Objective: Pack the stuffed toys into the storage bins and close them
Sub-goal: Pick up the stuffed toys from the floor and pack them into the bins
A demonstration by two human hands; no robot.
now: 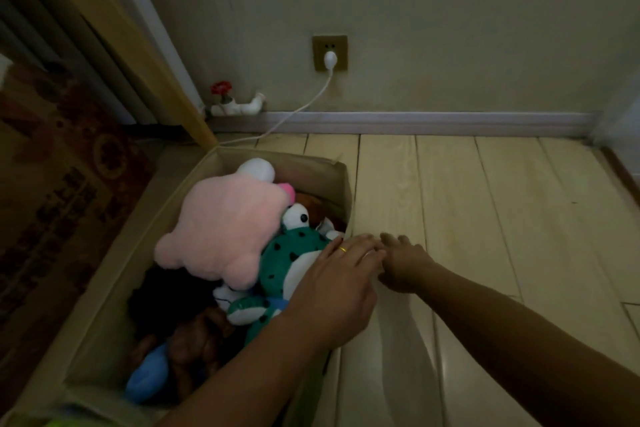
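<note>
Below, a fabric bin (313, 168) sits open on the floor (485, 201), stuffed with toys: a pink plush (221, 222) on top, a green frog (291, 260) beside it. Left hand (337, 288) lies flat, fingers straight, at the bin's right rim; right hand (403, 265) meets it, fingers seemingly loosely curled.

Both forearms are bare, with no sleeves in view. The left hand (332, 291) wears a thin gold ring (343, 249) on one finger, seen as a narrow bright band. The right hand (403, 265) wears no ring or watch, and its wrist is bare.
</note>
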